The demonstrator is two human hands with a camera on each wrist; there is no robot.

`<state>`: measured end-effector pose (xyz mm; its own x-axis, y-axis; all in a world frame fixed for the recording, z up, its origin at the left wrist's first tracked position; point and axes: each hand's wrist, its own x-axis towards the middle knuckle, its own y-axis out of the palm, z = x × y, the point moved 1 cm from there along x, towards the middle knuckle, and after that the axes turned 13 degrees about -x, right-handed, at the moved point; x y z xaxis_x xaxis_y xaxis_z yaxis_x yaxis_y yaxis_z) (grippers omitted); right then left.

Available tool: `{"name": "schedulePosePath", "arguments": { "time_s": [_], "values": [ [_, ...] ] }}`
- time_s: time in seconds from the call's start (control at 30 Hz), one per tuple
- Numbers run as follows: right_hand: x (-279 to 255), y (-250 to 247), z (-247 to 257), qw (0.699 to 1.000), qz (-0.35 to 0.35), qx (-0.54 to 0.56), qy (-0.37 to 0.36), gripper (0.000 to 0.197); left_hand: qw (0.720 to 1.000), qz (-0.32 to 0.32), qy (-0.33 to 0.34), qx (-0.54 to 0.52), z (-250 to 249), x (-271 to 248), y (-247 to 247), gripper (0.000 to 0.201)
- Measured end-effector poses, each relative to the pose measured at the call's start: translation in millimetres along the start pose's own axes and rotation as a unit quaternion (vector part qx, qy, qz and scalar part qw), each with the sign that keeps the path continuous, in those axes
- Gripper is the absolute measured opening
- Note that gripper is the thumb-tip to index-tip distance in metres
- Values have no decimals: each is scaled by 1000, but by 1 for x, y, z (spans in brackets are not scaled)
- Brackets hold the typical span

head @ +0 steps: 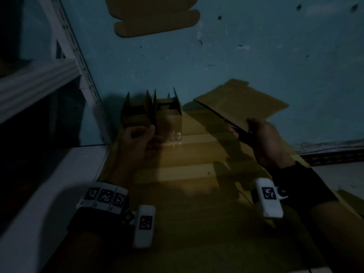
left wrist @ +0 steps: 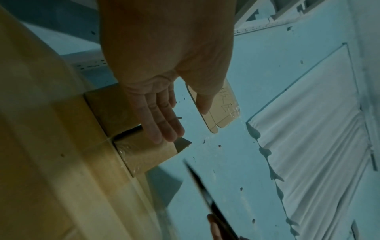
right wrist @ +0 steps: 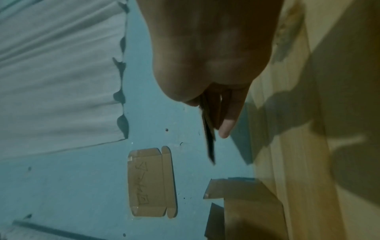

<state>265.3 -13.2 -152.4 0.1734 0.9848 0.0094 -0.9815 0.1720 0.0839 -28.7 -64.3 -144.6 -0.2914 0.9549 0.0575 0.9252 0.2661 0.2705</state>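
Your right hand (head: 264, 138) pinches a flat cardboard sheet (head: 242, 103) by its near edge, thumb on top and fingers beneath. The sheet is held in the air, tilted, reaching away from you toward the blue wall (head: 197, 66). Your left hand (head: 137, 140) holds nothing. Its fingers (left wrist: 162, 126) are straight and close together, laid at the front of two small open boxes where they meet. It is not clear whether they press. The left box (head: 134, 117) and the right box (head: 169, 119) stand upright, touching side by side, with their top flaps up. Clear tape (head: 176, 134) shines low on the right box. Both boxes stand at the far end of a cardboard-covered surface (head: 187, 174), against the wall. A white metal rack (head: 39, 75) stands to the left. Another flattened carton (head: 155, 16) is stuck flat on the wall above.
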Motion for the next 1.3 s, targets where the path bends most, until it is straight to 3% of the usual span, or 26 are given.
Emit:
{"name": "schedulePosePath", "arguments": {
  "time_s": [0.1, 0.17, 0.23, 0.3, 0.33, 0.43, 0.6, 0.87, 0.97, 1.17, 1.3],
  "values": [
    [-2, 13, -8, 992, 13, -126, 10, 20, 1000, -1, 1, -3, 1, 0, -2, 41],
    [-3, 25, -11, 974, 29, -224, 15, 36, 1000, -3, -4, -9, 2, 1, -4, 41],
    [2, 34, -17, 985, 46, -160, 34, 28, 1000, -4, -12, -12, 3, 4, -6, 41],
    [11, 40, -23, 990, 82, -62, 100, 14, 1000, -11, -18, -12, 4, 6, -8, 43],
    [12, 42, -24, 982, 115, -4, 149, 16, 1000, -14, -22, -10, 4, 8, -10, 45],
    [13, 42, -23, 966, 146, -24, 210, 28, 999, -27, -30, -12, 5, 10, -13, 45],
    [18, 38, -28, 969, 101, -23, 223, 27, 999, -35, -24, -15, 3, 12, -17, 41],
    [24, 45, -27, 960, 102, 139, 220, 25, 999, -37, -30, -21, 4, 14, -16, 35],
    [24, 46, -23, 957, 123, 148, 217, 29, 998, -44, -26, -23, 5, 16, -16, 34],
    [25, 44, -20, 979, 117, 21, 166, 28, 999, -42, -23, -22, 6, 16, -12, 32],
    [24, 42, -23, 976, 72, -139, 153, 38, 998, -40, -31, -26, 5, 17, -15, 30]
  ]
}}
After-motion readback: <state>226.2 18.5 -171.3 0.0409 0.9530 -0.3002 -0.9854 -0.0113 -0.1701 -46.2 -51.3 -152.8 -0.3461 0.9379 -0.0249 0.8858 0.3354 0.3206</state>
